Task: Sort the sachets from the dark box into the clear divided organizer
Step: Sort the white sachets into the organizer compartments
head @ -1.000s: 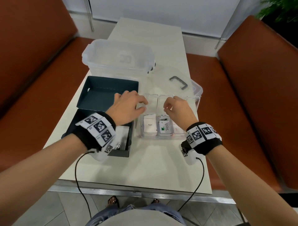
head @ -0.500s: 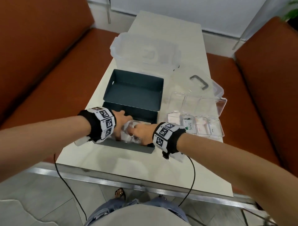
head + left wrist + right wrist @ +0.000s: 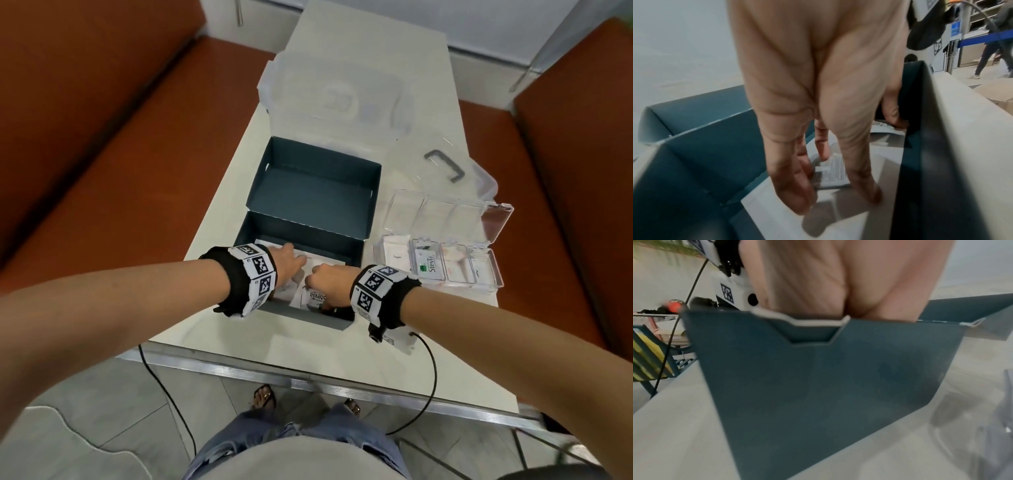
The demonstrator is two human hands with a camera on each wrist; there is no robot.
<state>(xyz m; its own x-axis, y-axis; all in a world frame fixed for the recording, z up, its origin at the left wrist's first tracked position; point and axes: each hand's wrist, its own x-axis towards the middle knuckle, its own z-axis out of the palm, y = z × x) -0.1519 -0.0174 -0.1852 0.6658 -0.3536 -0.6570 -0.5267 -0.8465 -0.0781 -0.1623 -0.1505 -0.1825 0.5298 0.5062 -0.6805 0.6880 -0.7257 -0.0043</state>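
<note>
The dark box [image 3: 346, 248] stands open on the table's near left, with white sachets [image 3: 322, 267] inside. Both hands are down in it. My left hand [image 3: 294, 263] reaches in with fairly straight, spread fingers [image 3: 791, 186] that touch the pile on either side of a barcoded sachet [image 3: 830, 175]. My right hand [image 3: 325, 281] is curled, its fingertips [image 3: 894, 116] on a Stevia sachet [image 3: 317, 298] by the box's near wall. In the right wrist view the box wall [image 3: 818, 378] hides those fingers. To the right, the clear divided organizer [image 3: 493, 274] holds sachets in its front compartments.
A large clear tub [image 3: 332, 92] stands behind the box's raised lid [image 3: 315, 185]. A clear lid with a grey handle [image 3: 443, 166] lies behind the organizer. Orange benches flank the table [image 3: 257, 346]. Its metal front edge [image 3: 308, 377] is close to me, and wrist cables hang over it.
Both hands left the organizer and moved left and nearer into the dark box. Over the last half second they stayed there, working among the sachets.
</note>
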